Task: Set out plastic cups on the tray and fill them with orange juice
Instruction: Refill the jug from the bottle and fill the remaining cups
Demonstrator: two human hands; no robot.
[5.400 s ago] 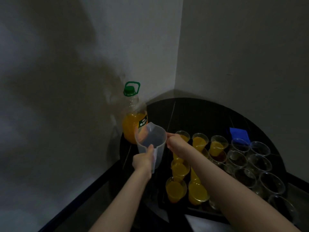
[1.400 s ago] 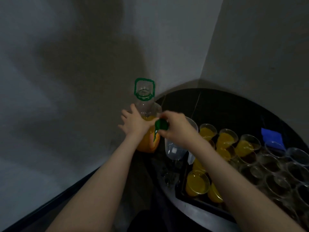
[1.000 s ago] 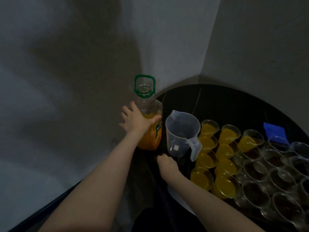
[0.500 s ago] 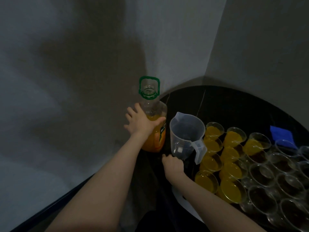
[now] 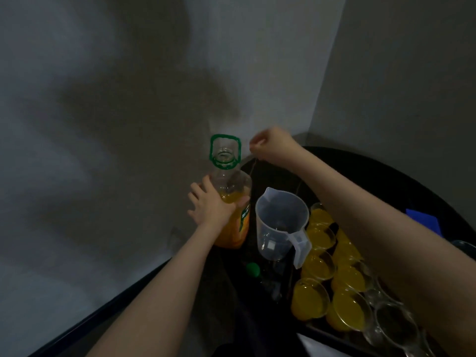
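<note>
Grey corner walls, deep shadow, black round table (image 5: 386,176) below. Left hand (image 5: 211,206) pressed on the orange juice bottle (image 5: 231,202), thumb curled round its front, steadying it upright, uncapped. Green cap (image 5: 252,269) lying on the table nearby. Just right of the bottle, empty clear jug (image 5: 280,222), spout towards the bottle. Right hand (image 5: 270,146) high beside the bottle's green carry handle (image 5: 224,150), fingers curled, gripping nothing visible. Handle just left of those fingers: probably the next grab, right hand nearer. Far right, tray (image 5: 324,331) of plastic cups (image 5: 309,300), several filled, others empty.
</note>
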